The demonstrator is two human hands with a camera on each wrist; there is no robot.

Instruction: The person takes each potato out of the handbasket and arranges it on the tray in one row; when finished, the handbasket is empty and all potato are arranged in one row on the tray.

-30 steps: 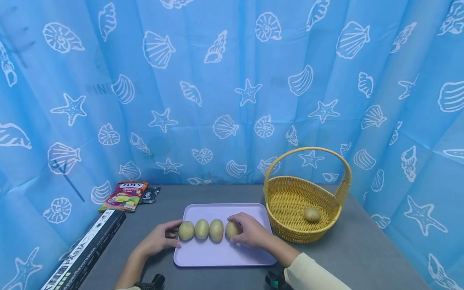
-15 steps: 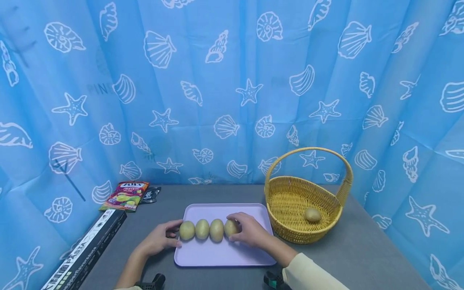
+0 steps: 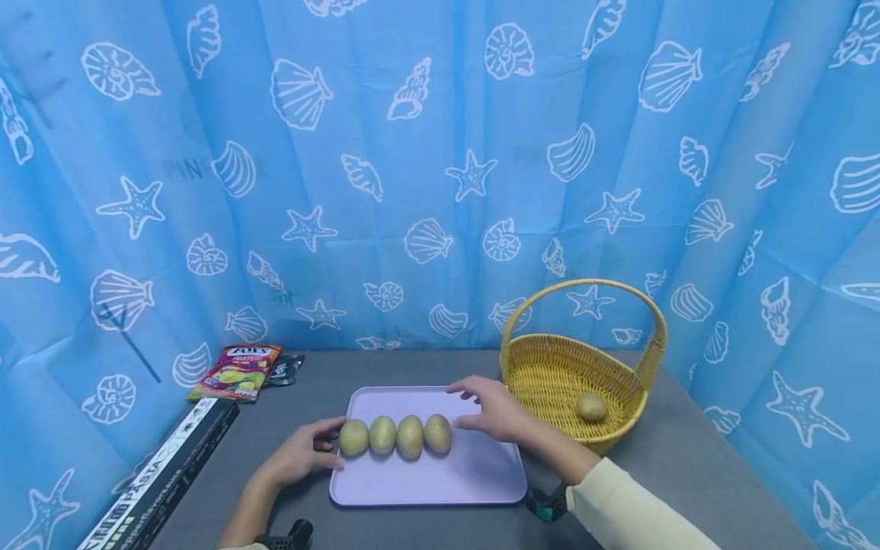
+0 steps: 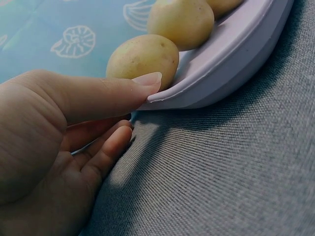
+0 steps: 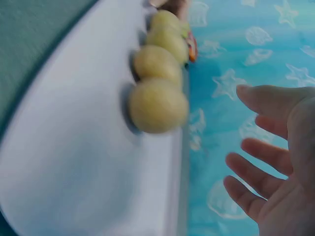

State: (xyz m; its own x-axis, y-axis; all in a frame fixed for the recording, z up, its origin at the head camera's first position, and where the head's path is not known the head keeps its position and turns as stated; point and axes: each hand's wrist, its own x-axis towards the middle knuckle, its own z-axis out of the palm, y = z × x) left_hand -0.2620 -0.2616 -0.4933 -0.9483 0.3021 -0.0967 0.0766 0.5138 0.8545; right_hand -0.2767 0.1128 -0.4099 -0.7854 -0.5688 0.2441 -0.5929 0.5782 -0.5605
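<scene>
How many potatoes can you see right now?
5. Four small yellow-brown potatoes lie in a row on the lilac plastic tray; the fifth sits inside the yellow wicker basket. None looks hidden.

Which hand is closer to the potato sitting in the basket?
The right hand. It hovers over the tray's right part, just left of the basket holding that potato; the left hand rests at the tray's far left edge.

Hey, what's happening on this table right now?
A person has four small yellowish potatoes lined up on a pale lilac plastic tray. The left hand touches the tray's left edge beside the end potato. The right hand hovers open, holding nothing. A fifth potato lies in the yellow wicker basket.
</scene>
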